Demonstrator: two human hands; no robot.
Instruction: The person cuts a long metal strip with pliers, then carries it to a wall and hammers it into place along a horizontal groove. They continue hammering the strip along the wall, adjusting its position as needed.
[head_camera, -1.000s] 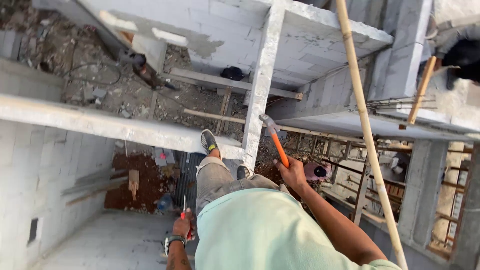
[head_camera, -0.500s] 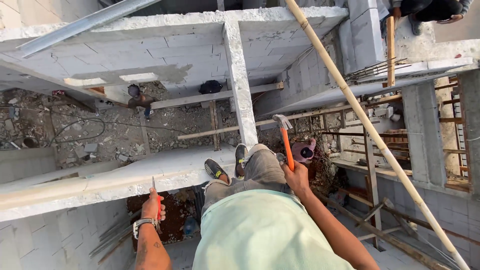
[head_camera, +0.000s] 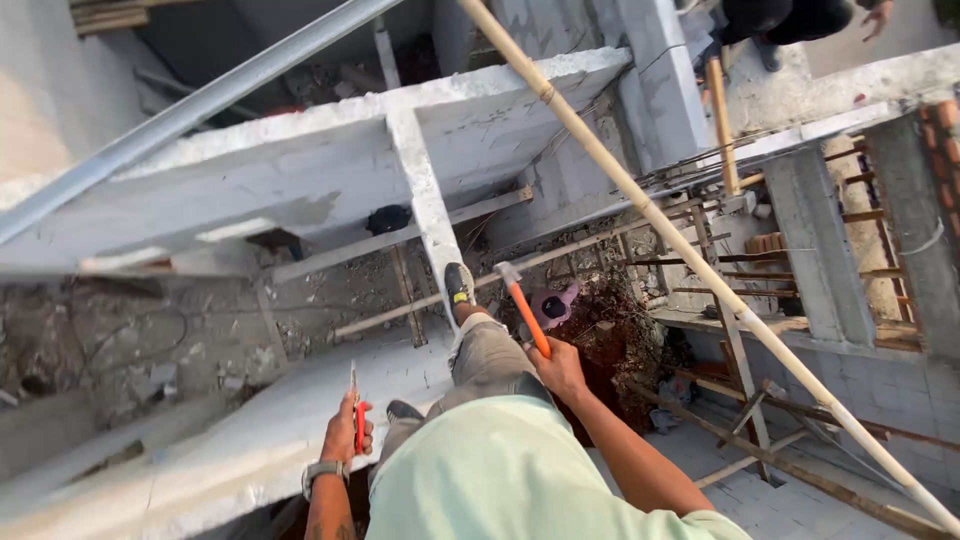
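**A:** Nearest you, your left hand (head_camera: 345, 432) was closed around a slim tool with a red handle (head_camera: 358, 425), its thin metal end pointing up. It looked light and stiff, probably easy to let slip, so I judged the red grip the right place to hold it.

**B:** And your right hand (head_camera: 560, 368)?

**A:** It was wrapped around the lower end of the hammer (head_camera: 524, 308), on the orange handle, with the metal head up and away from you. You'd have felt the weight at the head; holding low gives swing, but the smooth handle could twist in a sweaty palm.

**B:** Where did you stand?

**A:** Your 2 shoes were on the narrow concrete beam (head_camera: 425, 200), one shoe (head_camera: 459, 285) ahead of the hammer. Beyond ran a long bamboo pole (head_camera: 690, 255), slanting across the view, with rubble far below. At the top edge another person (head_camera: 780, 20) crouched on a ledge.
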